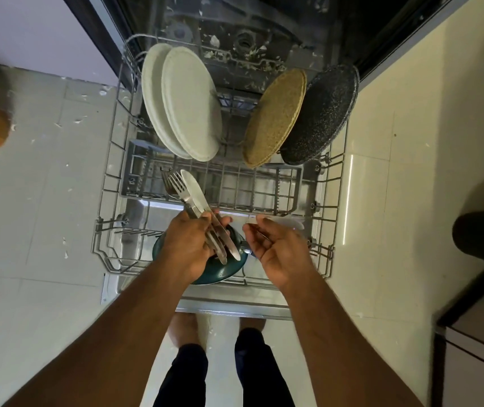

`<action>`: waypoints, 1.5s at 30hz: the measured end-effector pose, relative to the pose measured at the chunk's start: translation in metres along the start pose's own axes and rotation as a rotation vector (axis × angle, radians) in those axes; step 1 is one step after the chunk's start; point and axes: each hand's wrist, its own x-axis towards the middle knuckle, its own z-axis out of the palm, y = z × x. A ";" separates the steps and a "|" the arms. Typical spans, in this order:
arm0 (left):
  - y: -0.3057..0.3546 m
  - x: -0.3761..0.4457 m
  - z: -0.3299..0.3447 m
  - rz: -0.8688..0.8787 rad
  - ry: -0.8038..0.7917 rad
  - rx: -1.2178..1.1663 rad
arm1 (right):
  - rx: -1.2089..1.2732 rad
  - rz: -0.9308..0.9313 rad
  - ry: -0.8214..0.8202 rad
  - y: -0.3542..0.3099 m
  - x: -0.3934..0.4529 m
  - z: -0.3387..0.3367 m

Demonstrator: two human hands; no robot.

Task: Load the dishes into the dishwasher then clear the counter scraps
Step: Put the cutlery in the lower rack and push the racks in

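**Cutlery held over the pulled-out lower rack of an open dishwasher**

Head view, looking down. The wire rack (pixel 108 183) stands drawn out over the lowered door (pixel 234 304), with the dark dishwasher tub (pixel 234 39) at 12 o'clock, its floor flecked with pale scraps. Two white plates (pixel 187 104) stand on edge at the rack's 11 o'clock; two tan plates (pixel 276 118) and a black speckled pan (pixel 323 113) lean at 1 o'clock. A grey cutlery basket (pixel 264 189) crosses the rack's middle. A dark green bowl (pixel 220 274) lies at the rack's 6 o'clock edge, partly hidden under the hands.

The left hand (pixel 187 245) grips a bundle of cutlery (pixel 196 198), forks and knives, tips towards 11 o'clock over the basket's left end. The right hand (pixel 276 251) is loosely curled, palm up, just beside the left; whether its fingertips pinch a thin item cannot be told.

The pale tiled floor (pixel 43 201) carries white flecks at 9 o'clock. A cream cabinet front (pixel 411 113) lies at 3 o'clock.
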 end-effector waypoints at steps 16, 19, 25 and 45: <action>0.017 0.018 -0.003 0.085 0.079 0.040 | -1.657 -0.845 -0.193 -0.067 0.045 -0.037; 0.016 0.020 -0.004 0.091 0.099 -0.010 | -1.703 -0.931 -0.191 -0.068 0.059 -0.033; 0.007 0.019 -0.006 0.066 0.116 -0.055 | -1.844 -0.851 -0.051 -0.061 0.090 -0.022; -0.013 0.012 -0.015 0.050 0.052 -0.105 | -2.395 -0.786 -0.004 -0.053 0.105 -0.003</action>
